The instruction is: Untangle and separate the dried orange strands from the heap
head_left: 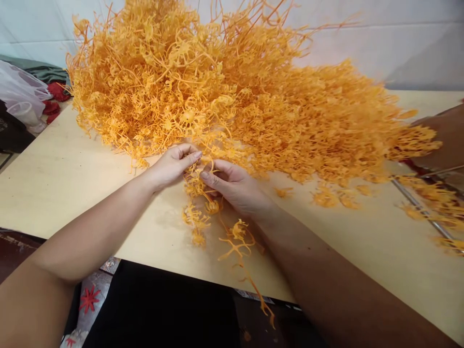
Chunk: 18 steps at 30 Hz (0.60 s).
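Item: orange plastic sprig cluster [203, 191], being drawn out of the heap between both hands.

The left hand [174, 164] and the right hand [235, 186] are met at the near edge of the heap of orange plastic sprigs [232, 92]; the fingers [190, 157] of each are pinched shut on tangled strands of the cluster, which hangs just below the fingertips onto the counter [54, 179]. Loose sprig pieces [237, 241] lie nearer the body than the fingers. Step judged in hand: one cluster being separated from the mass. The next move is judged to call for a steady pull apart, strands kept from snagging. Beyond the fingers, far left: a clear plastic bag [21, 96].
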### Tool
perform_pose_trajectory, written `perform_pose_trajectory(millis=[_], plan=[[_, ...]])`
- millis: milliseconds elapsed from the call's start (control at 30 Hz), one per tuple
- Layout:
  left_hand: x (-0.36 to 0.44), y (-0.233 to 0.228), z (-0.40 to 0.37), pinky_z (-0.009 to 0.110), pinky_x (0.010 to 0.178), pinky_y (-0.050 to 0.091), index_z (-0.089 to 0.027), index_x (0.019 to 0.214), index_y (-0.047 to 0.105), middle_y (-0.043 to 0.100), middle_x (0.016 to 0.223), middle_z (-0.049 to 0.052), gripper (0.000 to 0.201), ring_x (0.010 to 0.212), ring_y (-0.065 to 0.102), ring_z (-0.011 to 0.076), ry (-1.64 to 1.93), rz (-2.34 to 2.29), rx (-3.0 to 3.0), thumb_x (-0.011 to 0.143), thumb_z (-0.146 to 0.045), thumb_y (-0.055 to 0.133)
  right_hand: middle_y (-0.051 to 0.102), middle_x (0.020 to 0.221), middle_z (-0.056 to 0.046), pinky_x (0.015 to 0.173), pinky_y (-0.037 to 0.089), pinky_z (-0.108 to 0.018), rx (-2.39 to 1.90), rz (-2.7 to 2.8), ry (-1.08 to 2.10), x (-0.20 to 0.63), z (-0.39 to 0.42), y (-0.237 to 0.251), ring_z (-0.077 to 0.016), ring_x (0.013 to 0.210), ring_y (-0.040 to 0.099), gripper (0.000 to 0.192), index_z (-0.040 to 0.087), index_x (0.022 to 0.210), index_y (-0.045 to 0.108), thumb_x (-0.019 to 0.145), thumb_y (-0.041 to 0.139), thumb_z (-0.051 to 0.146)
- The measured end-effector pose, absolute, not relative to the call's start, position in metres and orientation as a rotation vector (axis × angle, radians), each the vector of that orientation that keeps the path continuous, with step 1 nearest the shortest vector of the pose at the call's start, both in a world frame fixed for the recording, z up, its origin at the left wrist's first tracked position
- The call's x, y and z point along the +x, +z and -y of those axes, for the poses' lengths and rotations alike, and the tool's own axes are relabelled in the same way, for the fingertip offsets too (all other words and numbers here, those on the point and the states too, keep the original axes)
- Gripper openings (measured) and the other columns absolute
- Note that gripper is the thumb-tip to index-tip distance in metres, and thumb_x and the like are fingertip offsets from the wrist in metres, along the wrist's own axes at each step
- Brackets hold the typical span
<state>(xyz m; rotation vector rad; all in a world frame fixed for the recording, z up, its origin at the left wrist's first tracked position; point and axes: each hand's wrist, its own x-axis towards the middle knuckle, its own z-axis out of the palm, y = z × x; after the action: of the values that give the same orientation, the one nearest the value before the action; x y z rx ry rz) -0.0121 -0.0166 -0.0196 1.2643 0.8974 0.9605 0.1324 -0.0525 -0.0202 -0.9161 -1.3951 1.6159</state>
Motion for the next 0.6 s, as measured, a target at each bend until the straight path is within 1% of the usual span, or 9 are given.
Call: perform_pose_trajectory(millis=[133, 267, 333, 433, 500, 600], plan=[[-0.0077, -0.0214, 0.0176, 0.017, 0.058, 0.035, -0.012, 0.063, 0.050, 0.051, 0.059, -0.004, 0.016, 0.056, 0.046, 0.0035, 1.028, -0.892, 1.276, 0.078, -0.015, 0.055, 0.042, 0.055, 0.007, 0.038, 0.027, -0.017, -0.986, 1.409, 1.596, 0.1298, 0.0529, -0.0184, -0.0021, 0.043, 0.036, 0.038, 0.017, 0.076, 0.050, 0.062, 0.071, 0.046], [-0.0057, -0.0180, 0.0184, 0.017, 0.058, 0.035, -0.012, 0.064, 0.050, 0.051, 0.058, -0.005, 0.015, 0.055, 0.046, 0.0032, 1.068, -0.946, 1.257, 0.079, -0.012, 0.053, 0.037, 0.045, 0.010, 0.031, 0.018, -0.018, -1.053, 1.479, 1.685, 0.1305, 0.0541, -0.0165, -0.0019, 0.034, 0.030, 0.039, 0.017, 0.074, 0.049, 0.059, 0.073, 0.044], [-0.0055, -0.0163, 0.0183, 0.017, 0.056, 0.034, -0.012, 0.064, 0.050, 0.051, 0.058, -0.005, 0.016, 0.053, 0.045, 0.0028, 1.069, -0.951, 1.247, 0.080, -0.012, 0.052, 0.036, 0.044, 0.011, 0.030, 0.017, -0.019, -1.068, 1.461, 1.730, 0.1320, 0.0548, -0.0151, -0.0021, 0.031, 0.029, 0.040, 0.017, 0.077, 0.049, 0.057, 0.074, 0.042], [-0.0050, -0.0158, 0.0179, 0.018, 0.052, 0.033, -0.012, 0.063, 0.049, 0.048, 0.055, -0.006, 0.018, 0.048, 0.042, 0.0027, 1.065, -0.929, 1.217, 0.081, -0.013, 0.050, 0.035, 0.045, 0.012, 0.032, 0.018, -0.018, -1.016, 1.348, 1.782, 0.1343, 0.0556, -0.0127, -0.0013, 0.033, 0.028, 0.042, 0.018, 0.080, 0.049, 0.056, 0.075, 0.041], [-0.0041, -0.0164, 0.0180, 0.018, 0.051, 0.032, -0.013, 0.064, 0.048, 0.048, 0.054, -0.006, 0.018, 0.047, 0.042, 0.0027, 1.056, -0.906, 1.201, 0.082, -0.013, 0.050, 0.033, 0.046, 0.012, 0.033, 0.019, -0.017, -0.958, 1.280, 1.816, 0.1352, 0.0558, -0.0117, -0.0006, 0.035, 0.025, 0.039, 0.018, 0.078, 0.047, 0.058, 0.074, 0.040], [-0.0018, -0.0170, 0.0189, 0.017, 0.054, 0.034, -0.012, 0.063, 0.049, 0.048, 0.054, -0.006, 0.018, 0.049, 0.043, 0.0023, 1.048, -0.892, 1.224, 0.081, -0.012, 0.050, 0.030, 0.046, 0.012, 0.035, 0.016, -0.017, -0.949, 1.221, 1.842, 0.1351, 0.0553, -0.0122, -0.0004, 0.036, 0.021, 0.033, 0.019, 0.076, 0.046, 0.061, 0.071, 0.035]])
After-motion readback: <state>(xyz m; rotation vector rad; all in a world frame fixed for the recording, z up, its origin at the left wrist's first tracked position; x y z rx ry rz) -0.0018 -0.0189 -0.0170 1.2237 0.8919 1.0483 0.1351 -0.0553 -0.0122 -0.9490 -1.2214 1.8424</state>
